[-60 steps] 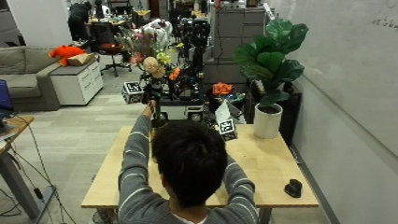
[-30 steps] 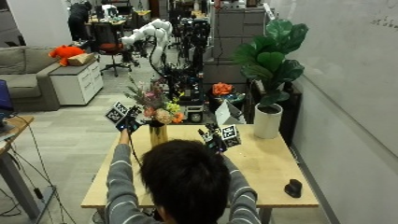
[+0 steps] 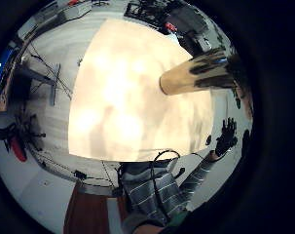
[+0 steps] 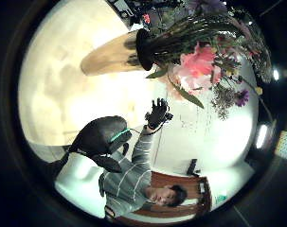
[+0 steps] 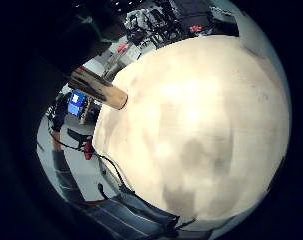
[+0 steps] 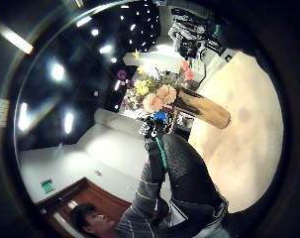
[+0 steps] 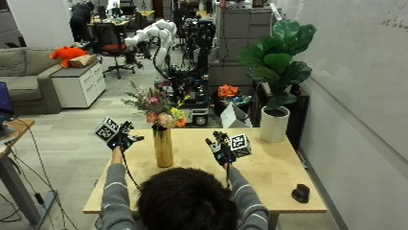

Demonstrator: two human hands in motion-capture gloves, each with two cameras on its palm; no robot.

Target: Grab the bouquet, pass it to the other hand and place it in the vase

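Outside view: bouquet (image 7: 157,106) sits stems-down in the gold vase (image 7: 163,146) upright on the table (image 7: 274,167), so the task looks done; left hand (image 7: 119,137) and right hand (image 7: 221,148) are raised on either side of the vase, apart from it, fingers spread and holding nothing, likely let go so the vase alone carries the flowers. Left palm views: vase and flowers close by, the other hand seen open across the table. Right palm views: vase with flowers stands free on the table, untouched.
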